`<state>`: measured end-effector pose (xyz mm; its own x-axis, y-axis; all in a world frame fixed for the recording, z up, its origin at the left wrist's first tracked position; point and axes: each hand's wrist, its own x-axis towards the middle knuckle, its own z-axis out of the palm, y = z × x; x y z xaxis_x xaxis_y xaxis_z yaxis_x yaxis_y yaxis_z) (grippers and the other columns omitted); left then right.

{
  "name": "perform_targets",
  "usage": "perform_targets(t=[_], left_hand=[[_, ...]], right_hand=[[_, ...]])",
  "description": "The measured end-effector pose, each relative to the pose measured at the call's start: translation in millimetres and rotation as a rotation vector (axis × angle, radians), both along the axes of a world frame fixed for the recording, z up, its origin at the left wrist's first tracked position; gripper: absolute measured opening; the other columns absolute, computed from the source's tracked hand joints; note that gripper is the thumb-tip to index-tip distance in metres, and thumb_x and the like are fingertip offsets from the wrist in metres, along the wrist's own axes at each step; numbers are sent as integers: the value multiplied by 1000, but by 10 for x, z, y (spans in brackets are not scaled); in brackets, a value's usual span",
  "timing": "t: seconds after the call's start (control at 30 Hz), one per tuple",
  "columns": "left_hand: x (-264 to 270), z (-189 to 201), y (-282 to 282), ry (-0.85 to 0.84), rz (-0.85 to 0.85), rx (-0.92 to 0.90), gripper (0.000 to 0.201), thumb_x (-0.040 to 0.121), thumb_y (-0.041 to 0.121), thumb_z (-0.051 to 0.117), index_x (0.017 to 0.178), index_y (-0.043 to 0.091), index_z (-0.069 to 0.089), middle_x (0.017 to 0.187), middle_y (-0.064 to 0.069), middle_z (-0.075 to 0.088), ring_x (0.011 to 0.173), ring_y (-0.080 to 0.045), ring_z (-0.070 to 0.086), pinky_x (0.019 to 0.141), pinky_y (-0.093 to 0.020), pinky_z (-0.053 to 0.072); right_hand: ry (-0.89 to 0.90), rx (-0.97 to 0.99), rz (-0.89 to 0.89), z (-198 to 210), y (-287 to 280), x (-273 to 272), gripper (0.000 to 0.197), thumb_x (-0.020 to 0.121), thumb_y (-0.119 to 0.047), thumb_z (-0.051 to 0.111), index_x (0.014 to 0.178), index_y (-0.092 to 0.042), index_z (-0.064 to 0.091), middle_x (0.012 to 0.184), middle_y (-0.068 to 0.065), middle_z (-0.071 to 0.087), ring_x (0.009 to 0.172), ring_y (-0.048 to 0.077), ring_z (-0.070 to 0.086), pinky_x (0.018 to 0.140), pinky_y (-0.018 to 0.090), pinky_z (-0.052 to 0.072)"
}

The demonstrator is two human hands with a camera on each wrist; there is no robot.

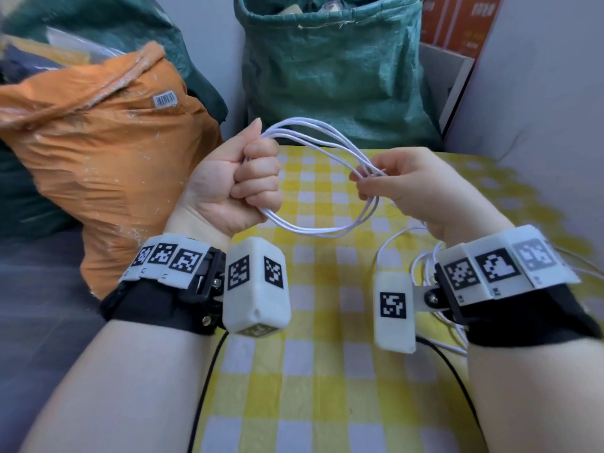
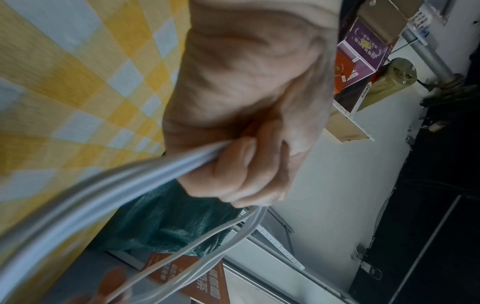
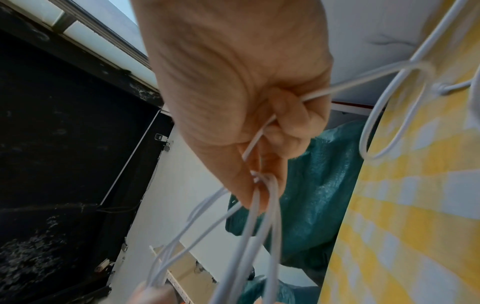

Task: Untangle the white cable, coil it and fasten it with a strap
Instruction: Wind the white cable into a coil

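A white cable [image 1: 327,231] is wound into several loops that hang in the air above the table. My left hand [image 1: 258,181] grips the loops' left side in a fist, seen close up in the left wrist view, where the left hand [image 2: 241,156] clamps the cable [image 2: 124,185]. My right hand [image 1: 369,184] pinches the loops on their right side. In the right wrist view the right hand [image 3: 259,164] holds the cable [image 3: 262,236], and a slack tail [image 3: 405,86] runs off onto the cloth. That tail [image 1: 421,266] lies tangled under my right wrist. I see no strap.
A yellow-and-white checked cloth [image 1: 327,371] covers the table. An orange sack [image 1: 108,152] stands at the left and a green sack [image 1: 333,70] behind the table. Orange boxes [image 1: 457,21] are at the back right. Black cords [image 1: 202,387] trail from the wrist cameras.
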<state>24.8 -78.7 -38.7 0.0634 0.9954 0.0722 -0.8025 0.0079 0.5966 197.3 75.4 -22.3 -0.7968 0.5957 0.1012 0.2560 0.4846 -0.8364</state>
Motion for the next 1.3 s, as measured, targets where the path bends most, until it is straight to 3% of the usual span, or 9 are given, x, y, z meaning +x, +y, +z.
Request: perform_targets(t=[0.07,0.2,0.43,0.6,0.73,0.8,0.9,1.03,1.3], left_hand=[[-22,-20,-1,-34,21,-20,48,100,39,36,69,7,52,49,3,31,41,-12,30,48,-26,30],[-20,-9,-14,-84,61,-56,49,98,43,36,66,9,52,49,5,33,39,-11,39,50,-26,41],[49,22,39,98,405,-195,38,87,31,47,55,13,53,60,5,46,46,-4,50,39,-11,40],[104,31,20,125,414,-218,40,94,36,38,59,18,47,44,9,24,37,-3,29,52,-18,51],[115,53,23,147,425,-207,43,98,36,32,59,20,43,50,10,9,39,-8,8,37,-14,30],[74,41,14,139,448,-186,45,97,35,32,56,20,44,49,9,9,38,-9,7,36,-14,22],[-55,1,-53,35,526,-126,43,95,31,34,55,19,44,48,10,11,37,-7,7,35,-15,20],[-284,-70,-211,-270,551,14,38,93,23,41,57,12,45,43,8,18,35,-5,12,34,-21,24],[-407,-142,-279,-530,791,78,49,99,20,31,51,12,37,33,2,24,23,-12,20,31,-21,22]], right_hand=[[-35,3,-24,12,14,17,10,79,-11,64,82,-15,73,65,-5,60,43,-2,41,42,11,31],[-53,66,-57,-13,14,15,20,75,-15,62,87,0,68,70,6,47,66,15,38,61,27,29],[-62,48,-79,21,88,62,17,72,-14,58,79,-6,72,71,14,56,57,18,35,45,21,26],[-20,65,-105,9,121,56,18,75,-12,56,75,-8,73,67,14,54,56,19,36,45,22,27],[-6,55,-87,-17,100,27,18,76,-16,57,74,-9,73,74,26,63,41,10,30,42,21,24],[-1,36,-78,-24,106,27,14,80,-20,63,76,-11,72,69,14,68,35,4,32,37,16,26],[36,20,-119,-23,139,48,25,80,-36,71,76,-12,68,55,-4,49,38,3,33,39,15,29],[133,46,-238,-25,204,72,27,80,-35,72,71,-13,60,50,-5,33,31,4,27,33,11,24],[247,41,-441,-71,302,72,16,81,-24,65,66,-24,59,60,-5,52,34,1,42,41,15,36]])
